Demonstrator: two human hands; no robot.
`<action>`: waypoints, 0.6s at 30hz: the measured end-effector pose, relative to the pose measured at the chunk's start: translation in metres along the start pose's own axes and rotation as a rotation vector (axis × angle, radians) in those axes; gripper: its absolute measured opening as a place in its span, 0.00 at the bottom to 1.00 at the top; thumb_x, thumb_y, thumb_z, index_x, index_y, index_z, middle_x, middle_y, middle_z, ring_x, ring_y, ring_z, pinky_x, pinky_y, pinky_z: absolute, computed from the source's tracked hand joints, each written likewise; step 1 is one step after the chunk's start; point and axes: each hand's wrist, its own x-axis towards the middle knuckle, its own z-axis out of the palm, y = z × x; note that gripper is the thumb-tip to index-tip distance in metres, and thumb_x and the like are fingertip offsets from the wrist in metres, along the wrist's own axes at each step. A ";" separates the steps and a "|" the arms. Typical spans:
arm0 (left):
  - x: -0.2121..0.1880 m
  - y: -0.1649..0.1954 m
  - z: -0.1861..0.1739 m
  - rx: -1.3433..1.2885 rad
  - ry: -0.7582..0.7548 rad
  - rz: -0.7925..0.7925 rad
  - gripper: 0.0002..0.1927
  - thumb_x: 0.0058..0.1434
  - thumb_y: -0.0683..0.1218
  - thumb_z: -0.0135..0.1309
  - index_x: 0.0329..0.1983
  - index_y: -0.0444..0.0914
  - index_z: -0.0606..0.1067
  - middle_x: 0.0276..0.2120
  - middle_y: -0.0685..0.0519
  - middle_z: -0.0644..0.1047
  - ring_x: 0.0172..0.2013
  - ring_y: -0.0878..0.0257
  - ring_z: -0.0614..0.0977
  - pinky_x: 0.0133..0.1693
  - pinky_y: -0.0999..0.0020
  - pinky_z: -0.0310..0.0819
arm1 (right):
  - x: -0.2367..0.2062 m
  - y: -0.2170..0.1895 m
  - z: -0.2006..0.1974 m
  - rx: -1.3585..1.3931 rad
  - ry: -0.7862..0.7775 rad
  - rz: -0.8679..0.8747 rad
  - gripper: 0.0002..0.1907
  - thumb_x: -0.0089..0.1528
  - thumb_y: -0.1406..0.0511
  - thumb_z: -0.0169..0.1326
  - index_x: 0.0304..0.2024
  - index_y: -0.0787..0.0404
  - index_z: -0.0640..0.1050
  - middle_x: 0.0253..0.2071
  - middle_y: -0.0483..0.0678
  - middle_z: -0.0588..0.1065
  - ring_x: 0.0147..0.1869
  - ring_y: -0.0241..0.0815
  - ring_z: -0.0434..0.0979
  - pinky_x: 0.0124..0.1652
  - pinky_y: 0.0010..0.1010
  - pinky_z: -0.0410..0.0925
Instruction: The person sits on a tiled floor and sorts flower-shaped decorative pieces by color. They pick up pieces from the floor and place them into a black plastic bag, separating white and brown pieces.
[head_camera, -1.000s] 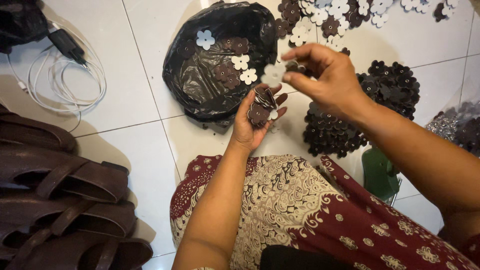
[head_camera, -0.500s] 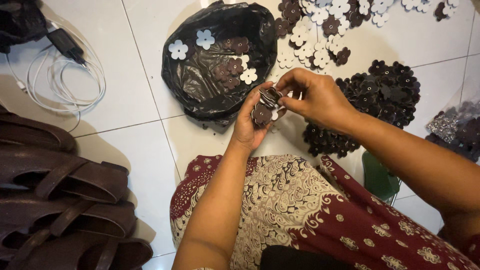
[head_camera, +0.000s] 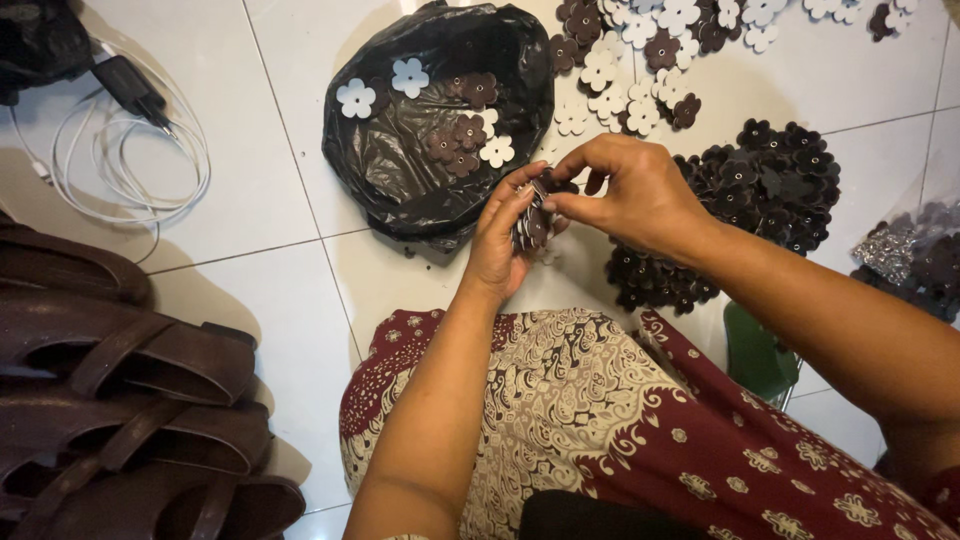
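While both hands meet over the tile floor, the scene reads as follows:

Left hand: the left hand (head_camera: 500, 245) is curled around a small stack of dark brown flower pieces (head_camera: 530, 222), holding it upright at the centre of the view.
Right hand: the right hand (head_camera: 640, 195) pinches at the top of that stack with thumb and fingertips; whether it grips a separate piece I cannot tell.
Change: a second ago the right hand was lifted toward one o'clock with a pale flower in its fingers; now it has come down onto the stack, so another piece seems to be joining the bundle.
Black bag: the black plastic bag (head_camera: 400, 180) lies at eleven o'clock, with a few flowers inside.
Dark pile: a heap of dark flowers (head_camera: 770, 185) sits at two o'clock.
Sandals: brown sandals (head_camera: 130, 400) are stacked at eight o'clock.
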 end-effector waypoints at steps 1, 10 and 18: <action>0.000 -0.001 -0.001 0.008 0.001 0.000 0.18 0.72 0.46 0.48 0.65 0.40 0.71 0.51 0.48 0.78 0.45 0.62 0.82 0.49 0.62 0.81 | 0.000 0.000 0.000 0.001 0.021 -0.074 0.13 0.58 0.62 0.66 0.42 0.62 0.83 0.40 0.50 0.81 0.37 0.38 0.81 0.33 0.28 0.75; 0.002 -0.005 -0.007 0.018 0.033 -0.007 0.18 0.70 0.46 0.48 0.62 0.39 0.72 0.51 0.51 0.78 0.50 0.62 0.82 0.53 0.58 0.81 | -0.004 -0.006 0.003 -0.218 0.094 -0.131 0.09 0.63 0.63 0.63 0.45 0.58 0.83 0.37 0.49 0.81 0.36 0.44 0.81 0.37 0.35 0.73; 0.002 -0.005 -0.008 0.039 0.019 -0.032 0.20 0.70 0.47 0.48 0.64 0.38 0.71 0.52 0.49 0.77 0.51 0.61 0.81 0.52 0.60 0.81 | -0.002 -0.011 0.003 -0.211 0.059 -0.150 0.13 0.62 0.59 0.64 0.46 0.58 0.83 0.35 0.51 0.81 0.35 0.45 0.81 0.36 0.36 0.73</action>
